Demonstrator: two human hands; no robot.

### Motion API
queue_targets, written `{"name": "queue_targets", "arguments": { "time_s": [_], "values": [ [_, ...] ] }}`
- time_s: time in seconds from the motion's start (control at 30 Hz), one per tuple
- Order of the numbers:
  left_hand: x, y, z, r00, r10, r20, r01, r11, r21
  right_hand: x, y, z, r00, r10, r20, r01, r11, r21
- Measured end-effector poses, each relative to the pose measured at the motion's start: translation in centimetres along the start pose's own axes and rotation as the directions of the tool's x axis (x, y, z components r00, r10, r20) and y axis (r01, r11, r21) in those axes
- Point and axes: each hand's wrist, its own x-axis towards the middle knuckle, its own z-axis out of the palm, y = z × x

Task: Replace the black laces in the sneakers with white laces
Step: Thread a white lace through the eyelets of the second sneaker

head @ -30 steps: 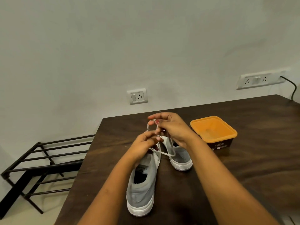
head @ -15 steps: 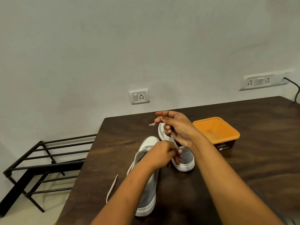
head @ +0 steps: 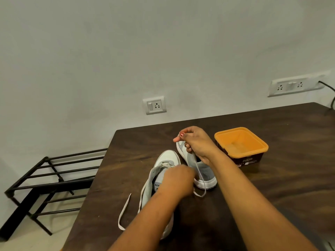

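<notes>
Okay, white lace [head: 127,201] is limp and light, so grip by the stiff tip. Right hand [head: 196,144] pinches it; left hand [head: 176,179] blurred, can't tell.

Near sneaker [head: 168,156]: light grey upper, white toe cap and sole
Far sneaker [head: 205,172]: grey upper, white sole
Lace [head: 125,211]: white
Table [head: 272,187]: dark brown, streaked wood grain
Container [head: 241,142]: orange top, dark brown base with white print
Rack [head: 54,178]: black
Wall [head: 163,42]: pale grey-white
Sockets [head: 154,105]: white
Cable [head: 333,95]: black
Right hand [head: 197,144]: red polish on one fingernail
</notes>
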Motion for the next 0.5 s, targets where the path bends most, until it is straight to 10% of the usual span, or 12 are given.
{"name": "queue_targets", "arguments": {
  "time_s": [0.1, 0.2, 0.37, 0.5],
  "values": [
    [-0.4, -2.9, -0.9, 0.918, -0.282, -0.278, 0.26, 0.959, -0.113, 0.4, 1.2, 0.3, 1.0, 0.01, 0.015, -0.009, 0.998, -0.062],
    [-0.1, -5.2, 0.6, 0.864, -0.503, -0.014, 0.488, 0.845, -0.216, 0.5, 2.6, 1.1, 0.999, 0.04, -0.004, -0.04, 0.991, -0.131],
    [-0.1, -9.0, 2.1, 0.928, -0.306, 0.21, 0.327, 0.405, -0.854, 0.4, 4.5, 2.1, 0.997, 0.084, 0.001, -0.079, 0.945, -0.317],
    [0.0, -10.2, 2.8, 0.95, -0.262, 0.168, 0.275, 0.455, -0.847, 0.3, 5.1, 2.8, 0.997, 0.071, -0.005, -0.067, 0.915, -0.397]
  ]
}}
